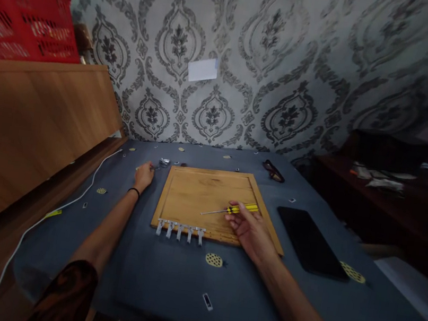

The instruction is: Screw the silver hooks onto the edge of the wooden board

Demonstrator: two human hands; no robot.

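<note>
Forearm [297, 303] ends in right fingers [233, 217] closed round a screwdriver [247, 207]; whether left fingers [151, 166] grip, I cannot tell.

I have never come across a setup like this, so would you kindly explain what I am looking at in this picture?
Of course. There is no machine here: a person works with two bare hands, and a camera worn on the head looks forward and down at them. The right hand holds a yellow-handled screwdriver over a wooden board. Five small metal pieces line part of the board's near edge. The left hand is beyond the board's left side, near a small shiny item; whether it grips anything is unclear. The patterned blue cloth underneath also bears glasses and a flat black object.
</note>
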